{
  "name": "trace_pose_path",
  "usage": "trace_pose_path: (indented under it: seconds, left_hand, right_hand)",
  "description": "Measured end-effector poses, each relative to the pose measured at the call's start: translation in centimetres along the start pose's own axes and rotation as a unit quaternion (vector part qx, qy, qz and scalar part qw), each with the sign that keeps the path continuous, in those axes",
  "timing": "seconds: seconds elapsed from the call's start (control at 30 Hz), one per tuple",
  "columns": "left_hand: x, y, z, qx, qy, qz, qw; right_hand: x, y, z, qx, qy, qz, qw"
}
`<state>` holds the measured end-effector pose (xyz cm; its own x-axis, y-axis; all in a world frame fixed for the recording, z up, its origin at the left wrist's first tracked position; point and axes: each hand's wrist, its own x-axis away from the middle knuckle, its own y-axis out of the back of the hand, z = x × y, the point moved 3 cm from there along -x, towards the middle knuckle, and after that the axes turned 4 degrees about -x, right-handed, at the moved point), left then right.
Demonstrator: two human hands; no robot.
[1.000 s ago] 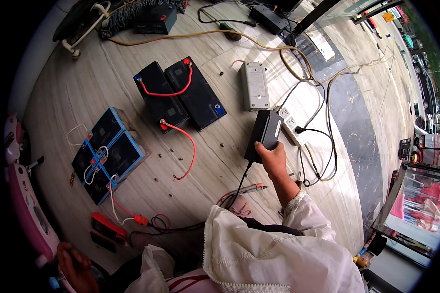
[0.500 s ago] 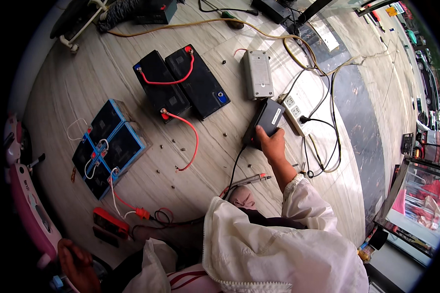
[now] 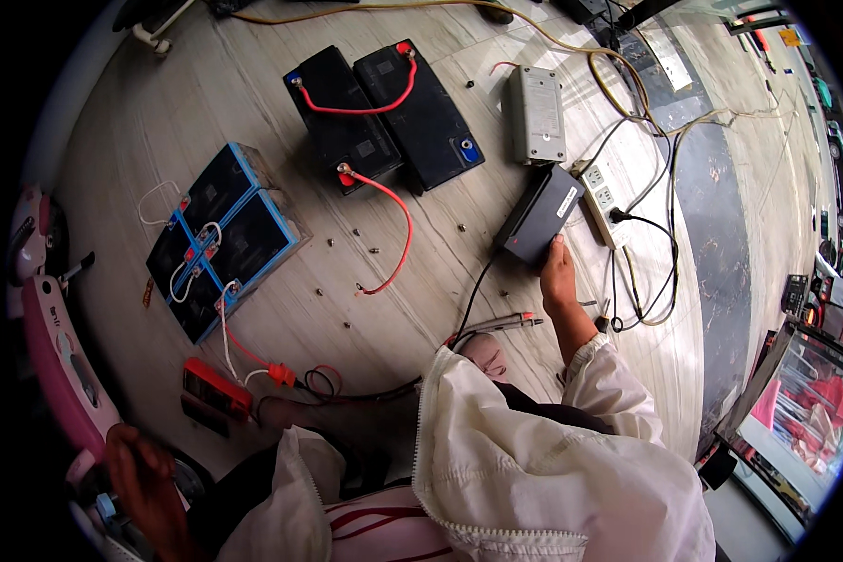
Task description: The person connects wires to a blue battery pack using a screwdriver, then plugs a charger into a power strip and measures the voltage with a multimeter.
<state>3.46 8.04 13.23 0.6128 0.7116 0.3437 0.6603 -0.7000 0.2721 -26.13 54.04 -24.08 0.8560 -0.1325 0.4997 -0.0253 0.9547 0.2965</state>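
We find the right hand [image 3: 560,281] at the near right corner of a black power adapter [image 3: 545,217], its fingers grasping the edge; the part of the grip beneath the casing is hidden from us. The adapter sits right of centre, tilted, with a white label on its upper face and a small red light at its near side. We note a black cord [image 3: 478,290] running from its near left corner toward the person's foot. Directly beyond the adapter stands a grey metal box [image 3: 539,114]; we cannot tell whether the two touch. Just to the right lies a white power strip [image 3: 601,201] with a black plug [image 3: 618,215] seated in it.

We record the left hand [image 3: 143,478] at lower left, near a pink and white body [image 3: 66,365]. Its fingers are partly curled; we cannot tell whether they grasp anything.

On the floor at upper centre we observe two black batteries [image 3: 431,131], side by side and bridged by a red cable [image 3: 361,111]. To their left, nearer the person, is a blue-edged battery block [image 3: 253,228] with white wires across its terminals. We see a red meter [image 3: 215,384] below that block, and small metal fasteners [image 3: 375,250] scattered between the batteries and the person.
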Motion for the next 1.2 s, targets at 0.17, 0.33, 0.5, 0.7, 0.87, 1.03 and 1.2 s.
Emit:
trace_pose_path:
  seconds: [0.17,0.33,0.5,0.7,0.87,1.03,1.2]
  left_hand:
    - [-0.1,-0.8,-0.2,-0.033,-0.001,-0.011,0.999]
    - [0.4,-0.8,-0.2,-0.133,0.000,0.019,0.991]
    - [0.8,-1.7,-0.8,-0.253,-0.033,0.054,0.965]
    - [1.2,-2.1,-0.7,-0.251,-0.012,0.067,0.966]
    - [1.2,-2.5,-0.6,-0.315,-0.010,0.106,0.943]
    - [1.1,-3.6,-1.0,-0.384,0.008,0.172,0.907]
    - [1.3,-4.2,-0.4,-0.479,0.008,0.249,0.842]
  right_hand:
    - [0.3,0.3,0.2,0.075,0.027,-0.018,0.997]
    - [3.4,-0.9,4.7,0.222,0.310,-0.096,0.920]
    - [5.2,-1.8,7.5,0.320,0.402,-0.050,0.857]
    - [5.6,-2.0,7.4,0.339,0.413,-0.017,0.845]
    - [5.4,-1.5,7.2,0.338,0.409,-0.013,0.847]
    - [5.4,-1.6,7.3,0.343,0.399,-0.014,0.850]
    - [5.4,-1.7,7.2,0.347,0.389,-0.015,0.853]
